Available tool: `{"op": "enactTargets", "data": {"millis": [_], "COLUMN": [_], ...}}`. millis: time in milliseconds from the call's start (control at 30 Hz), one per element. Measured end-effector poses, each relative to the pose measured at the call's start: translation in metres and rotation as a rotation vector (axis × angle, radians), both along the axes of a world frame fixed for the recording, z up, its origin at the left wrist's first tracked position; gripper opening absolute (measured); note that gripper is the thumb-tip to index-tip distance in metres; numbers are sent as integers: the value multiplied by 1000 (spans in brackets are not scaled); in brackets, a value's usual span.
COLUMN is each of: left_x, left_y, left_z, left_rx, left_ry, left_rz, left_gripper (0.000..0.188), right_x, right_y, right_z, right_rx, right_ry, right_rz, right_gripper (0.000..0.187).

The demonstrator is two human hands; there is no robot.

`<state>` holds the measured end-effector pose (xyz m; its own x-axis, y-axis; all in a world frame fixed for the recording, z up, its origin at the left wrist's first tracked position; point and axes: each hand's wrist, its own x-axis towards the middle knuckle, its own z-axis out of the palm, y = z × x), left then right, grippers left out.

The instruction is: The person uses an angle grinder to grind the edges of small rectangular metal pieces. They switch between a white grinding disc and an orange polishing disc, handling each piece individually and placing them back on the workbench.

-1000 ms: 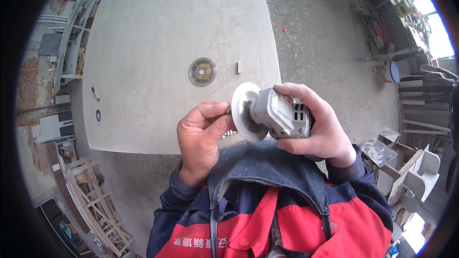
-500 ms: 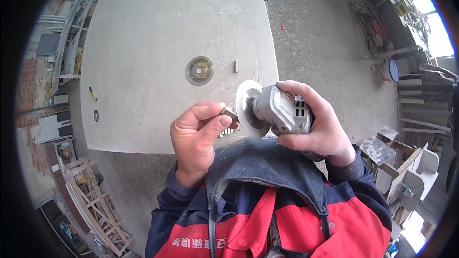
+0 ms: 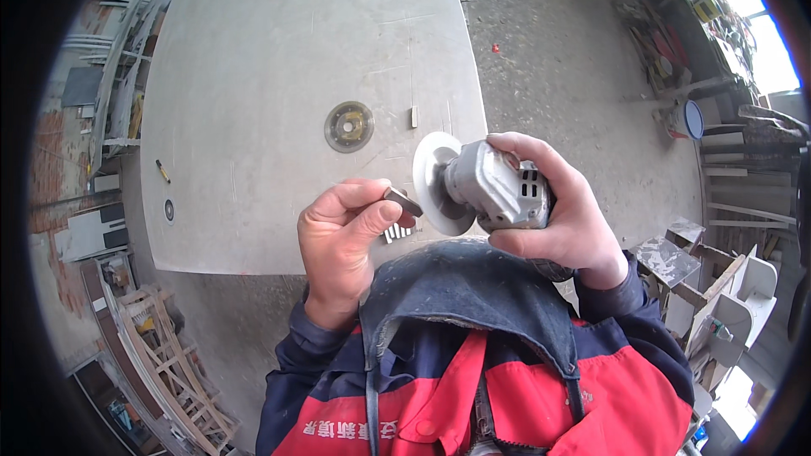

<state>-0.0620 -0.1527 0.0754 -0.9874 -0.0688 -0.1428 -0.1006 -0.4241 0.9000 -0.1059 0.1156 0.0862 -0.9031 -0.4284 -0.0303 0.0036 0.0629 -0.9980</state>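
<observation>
The left hand (image 3: 338, 241) pinches a small dark bar (image 3: 405, 201) between thumb and fingers, its end just beside the pale disc (image 3: 429, 186) on the grinder (image 3: 497, 184) that the right hand (image 3: 570, 215) grips around its body. Both are held above the near edge of the counter (image 3: 245, 76), where a round blade (image 3: 349, 127) lies flat near a small block (image 3: 414, 117).

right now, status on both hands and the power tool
Left hand pinching small dark bar. Right hand gripping grey power tool. White disc beside bar tip, contact unclear. Nothing visibly blocking.
</observation>
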Motion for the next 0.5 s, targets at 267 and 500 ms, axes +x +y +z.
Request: {"op": "enactTargets", "data": {"millis": [267,500], "left_x": [0,-5], "left_y": [3,-25], "left_z": [5,-8], "left_rx": [-36,-73], "left_ry": [16,-1], "left_rz": [3,-4], "left_gripper": [17,19], "right_x": [-8,-4], "right_y": [-4,6], "right_z": [2,-16], "right_rx": [27,26], "right_ry": [47,-161], "right_rz": [83,-36], "right_gripper": [86,88]}}
